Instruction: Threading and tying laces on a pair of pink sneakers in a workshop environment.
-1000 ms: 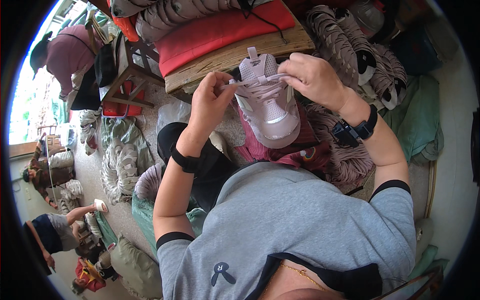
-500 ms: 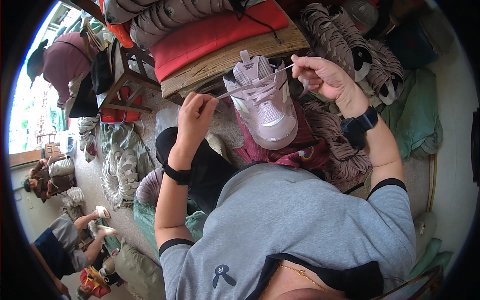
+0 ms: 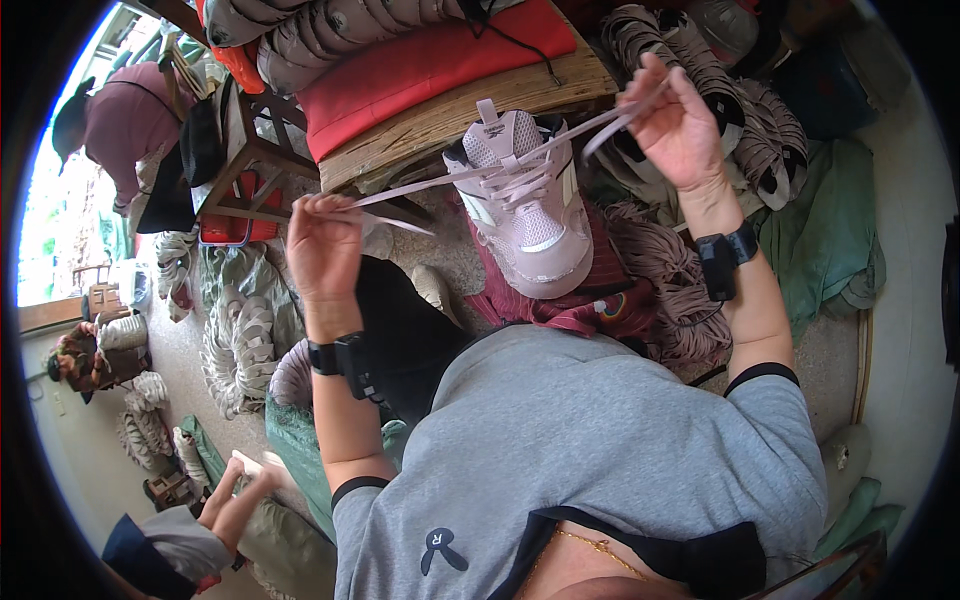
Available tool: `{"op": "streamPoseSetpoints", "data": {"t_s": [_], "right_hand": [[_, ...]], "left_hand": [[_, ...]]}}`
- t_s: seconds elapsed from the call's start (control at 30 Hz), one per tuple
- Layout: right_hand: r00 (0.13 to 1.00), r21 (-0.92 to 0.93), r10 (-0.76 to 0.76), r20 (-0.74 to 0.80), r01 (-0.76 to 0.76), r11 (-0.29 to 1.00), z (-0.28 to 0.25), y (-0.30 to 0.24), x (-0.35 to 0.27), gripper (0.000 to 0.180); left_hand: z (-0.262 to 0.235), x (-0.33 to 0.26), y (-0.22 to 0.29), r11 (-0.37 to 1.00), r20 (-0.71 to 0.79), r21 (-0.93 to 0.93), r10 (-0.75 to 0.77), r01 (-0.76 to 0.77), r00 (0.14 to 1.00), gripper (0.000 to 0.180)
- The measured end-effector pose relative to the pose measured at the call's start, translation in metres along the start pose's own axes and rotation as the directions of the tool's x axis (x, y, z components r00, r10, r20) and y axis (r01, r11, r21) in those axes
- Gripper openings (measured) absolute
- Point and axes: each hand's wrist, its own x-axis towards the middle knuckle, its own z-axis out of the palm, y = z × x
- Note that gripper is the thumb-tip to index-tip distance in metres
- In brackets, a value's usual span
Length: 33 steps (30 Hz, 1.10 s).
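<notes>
Both hands have drawn wider apart, left hand (image 3: 322, 240) and right hand (image 3: 678, 125) each pinching a lace end (image 3: 420, 187) taut to tighten the pink sneaker (image 3: 525, 210).

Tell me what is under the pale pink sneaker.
The pale pink sneaker rests on a dark red striped cloth spread over the lap. Whatever lies beneath that cloth is covered.

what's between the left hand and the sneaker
In the head view, a taut pale pink lace spans from the left hand to the sneaker; beneath it lie a wooden bench edge and floor.
</notes>
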Motion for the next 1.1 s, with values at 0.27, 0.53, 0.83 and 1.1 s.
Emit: {"op": "streamPoseSetpoints", "data": {"t_s": [0.27, 0.53, 0.83, 1.1], "right_hand": [[0.64, -0.28, -0.222, -0.736, 0.011, 0.96, -0.148, -0.094, -0.064, 0.03], [0.899, -0.845, -0.125, -0.42, -0.337, 0.415, -0.021, 0.003, -0.041, 0.05], [0.995, -0.981, -0.011, -0.099, -0.095, 0.166, 0.014, 0.065, -0.026, 0.015], [0.997, -0.94, 0.012, -0.077, -0.068, -0.334, 0.041, 0.052, -0.02, 0.027]], "left_hand": [[-0.016, -0.039, 0.081, 0.873, -0.351, 0.367, 0.45, -0.321, 0.821, 0.022], [0.042, -0.012, -0.043, 0.243, 0.028, 0.96, 0.417, -0.141, 0.908, 0.031], [0.042, 0.004, -0.122, 0.299, -0.036, 0.954, 0.125, -0.003, 0.992, 0.011], [0.044, 0.006, -0.121, 0.235, -0.142, 0.963, 0.018, 0.134, 0.99, 0.015]]}}
